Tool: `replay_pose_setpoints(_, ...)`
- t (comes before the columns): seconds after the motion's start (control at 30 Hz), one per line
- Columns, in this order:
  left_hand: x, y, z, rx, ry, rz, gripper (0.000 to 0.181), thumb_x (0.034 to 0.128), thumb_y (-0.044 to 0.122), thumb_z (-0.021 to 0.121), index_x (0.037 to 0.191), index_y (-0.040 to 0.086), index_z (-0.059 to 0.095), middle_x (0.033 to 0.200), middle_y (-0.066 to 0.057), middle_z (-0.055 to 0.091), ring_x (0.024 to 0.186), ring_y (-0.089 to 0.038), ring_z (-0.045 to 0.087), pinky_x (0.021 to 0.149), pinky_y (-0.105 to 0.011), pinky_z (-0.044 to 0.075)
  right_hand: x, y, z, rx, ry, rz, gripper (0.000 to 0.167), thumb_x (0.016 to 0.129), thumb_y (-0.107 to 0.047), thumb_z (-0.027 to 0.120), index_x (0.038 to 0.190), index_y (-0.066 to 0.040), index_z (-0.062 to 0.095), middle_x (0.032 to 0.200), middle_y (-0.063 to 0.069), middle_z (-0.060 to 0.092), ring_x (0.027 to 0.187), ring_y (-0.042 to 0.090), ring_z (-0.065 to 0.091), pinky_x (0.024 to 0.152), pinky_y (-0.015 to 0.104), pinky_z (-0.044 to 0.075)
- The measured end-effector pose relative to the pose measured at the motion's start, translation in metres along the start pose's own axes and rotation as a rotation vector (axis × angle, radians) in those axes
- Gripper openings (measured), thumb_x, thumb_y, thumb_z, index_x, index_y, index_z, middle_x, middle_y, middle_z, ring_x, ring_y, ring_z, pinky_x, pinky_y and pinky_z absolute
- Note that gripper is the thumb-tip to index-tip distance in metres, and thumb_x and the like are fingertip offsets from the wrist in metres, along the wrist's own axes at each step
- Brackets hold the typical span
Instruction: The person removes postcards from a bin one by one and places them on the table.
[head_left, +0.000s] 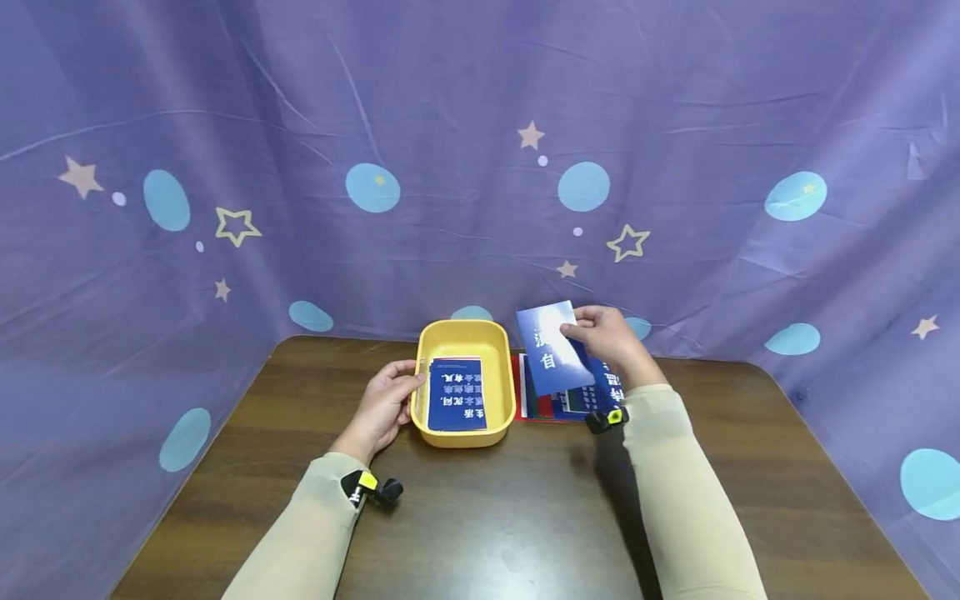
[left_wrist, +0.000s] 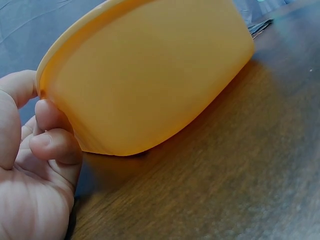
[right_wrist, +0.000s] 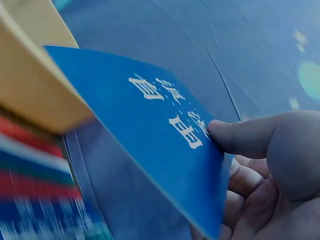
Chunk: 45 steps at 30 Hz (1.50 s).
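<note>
A yellow plastic tray (head_left: 501, 367) stands on the table with a blue card (head_left: 457, 400) bearing white characters lying inside. My left hand (head_left: 384, 404) grips the tray's left rim, thumb at the edge and fingers curled beneath it; the left wrist view shows the tray's outer wall (left_wrist: 160, 75) beside them. Above the table, right of the tray, my right hand (head_left: 607, 337) pinches another blue card (head_left: 555, 367) with white characters between thumb and fingers. In the right wrist view that card (right_wrist: 115, 100) is tilted, one corner towards the tray.
Several overlapping cards in blue, red and green (head_left: 607, 387) lie right of the tray, partly hidden by the held card. Behind the brown wooden table (head_left: 465, 517) hangs a purple curtain (head_left: 465, 100) with stars and ovals. Each wrist carries a small black camera.
</note>
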<state>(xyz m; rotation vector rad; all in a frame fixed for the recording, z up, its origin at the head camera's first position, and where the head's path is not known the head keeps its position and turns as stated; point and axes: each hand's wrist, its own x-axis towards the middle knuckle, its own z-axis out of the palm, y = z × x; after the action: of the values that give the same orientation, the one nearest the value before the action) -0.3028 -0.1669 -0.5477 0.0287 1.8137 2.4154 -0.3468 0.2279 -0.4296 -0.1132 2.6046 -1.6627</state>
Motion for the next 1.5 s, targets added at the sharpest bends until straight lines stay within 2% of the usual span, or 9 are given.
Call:
replay_pose_setpoints(0.1,0.0,0.0,0.0,-0.006,0.01,-0.001,0.047,0.1109,0.007,0.068,0.152,-0.002,0.047,0.081,0.001,0.074,0.047,-0.003,0.048,0.04,-0.016,0.035,-0.007,0.017,-0.024,-0.065,0.074,0.012,0.043,0.107,-0.025,0.08,0.137,0.004,0.073,0.093,-0.009,0.076,0.076,0.005,0.057,0.067,0.022,0.049)
replay_pose_setpoints(0.23,0.0,0.0,0.001,-0.009,0.008,-0.009,0.047,0.1113,0.007,0.067,0.152,-0.002,0.046,0.082,0.001,0.074,0.047,-0.004,0.047,0.04,-0.016,0.035,-0.018,0.039,-0.047,-0.106,0.139,0.078,0.051,0.107,-0.034,0.078,0.144,0.001,0.071,0.097,-0.008,0.075,0.087,0.007,0.061,0.077,0.021,0.052)
replay_pose_setpoints(0.27,0.001,0.0,0.002,-0.006,0.006,-0.009,0.047,0.1115,0.007,0.067,0.152,-0.002,0.046,0.082,0.001,0.075,0.047,-0.004,0.048,0.041,-0.016,0.035,-0.02,0.044,-0.051,-0.089,0.153,0.097,0.051,0.108,-0.034,0.078,0.145,0.001,0.07,0.096,-0.01,0.074,0.09,0.007,0.061,0.079,0.021,0.053)
replay_pose_setpoints(0.4,0.001,0.0,0.002,0.004,0.0,-0.008,0.047,0.1119,0.008,0.067,0.153,-0.002,0.046,0.084,0.001,0.075,0.048,-0.004,0.048,0.041,-0.016,0.035,-0.024,0.061,-0.063,0.014,0.192,0.152,0.051,0.109,-0.03,0.077,0.146,0.003,0.066,0.086,-0.015,0.068,0.081,0.005,0.062,0.072,0.022,0.056)
replay_pose_setpoints(0.5,0.001,0.002,0.002,0.005,0.002,-0.007,0.047,0.1117,0.007,0.067,0.152,-0.003,0.046,0.083,0.001,0.075,0.048,-0.004,0.047,0.041,-0.016,0.035,-0.024,0.072,-0.067,0.055,0.213,0.184,0.046,0.108,-0.028,0.079,0.141,0.003,0.067,0.089,-0.013,0.066,0.08,0.005,0.062,0.071,0.022,0.056)
replay_pose_setpoints(0.7,0.0,0.004,0.001,0.006,0.012,-0.003,0.044,0.1113,0.006,0.068,0.15,0.0,0.048,0.082,0.002,0.074,0.047,-0.004,0.047,0.04,-0.016,0.036,-0.02,0.09,-0.067,0.017,0.204,0.222,0.039,0.109,-0.031,0.077,0.132,-0.001,0.07,0.102,-0.001,0.069,0.084,0.009,0.065,0.072,0.024,0.059)
replay_pose_setpoints(1.0,0.0,0.001,0.0,0.001,0.012,-0.013,0.045,0.1115,0.006,0.068,0.151,0.0,0.047,0.081,0.002,0.074,0.046,-0.004,0.047,0.04,-0.016,0.036,-0.013,0.113,-0.054,0.064,0.176,0.272,0.03,0.109,-0.025,0.078,0.123,0.0,0.068,0.085,-0.005,0.068,0.07,0.007,0.067,0.062,0.025,0.061)
replay_pose_setpoints(1.37,0.0,0.003,0.002,0.007,0.003,-0.013,0.044,0.1114,0.007,0.068,0.15,0.0,0.048,0.084,0.002,0.076,0.047,-0.003,0.048,0.04,-0.015,0.036,-0.014,0.116,-0.049,-0.078,0.169,0.28,0.042,0.11,-0.034,0.075,0.13,0.003,0.07,0.109,0.008,0.069,0.083,0.011,0.064,0.069,0.023,0.057)
replay_pose_setpoints(1.5,0.0,0.002,0.002,0.007,0.003,-0.013,0.045,0.1114,0.007,0.068,0.151,-0.001,0.047,0.084,0.002,0.076,0.047,-0.003,0.048,0.04,-0.015,0.036,-0.016,0.115,-0.048,-0.128,0.172,0.284,0.049,0.11,-0.039,0.076,0.134,0.004,0.072,0.121,0.014,0.071,0.093,0.015,0.065,0.072,0.023,0.056)
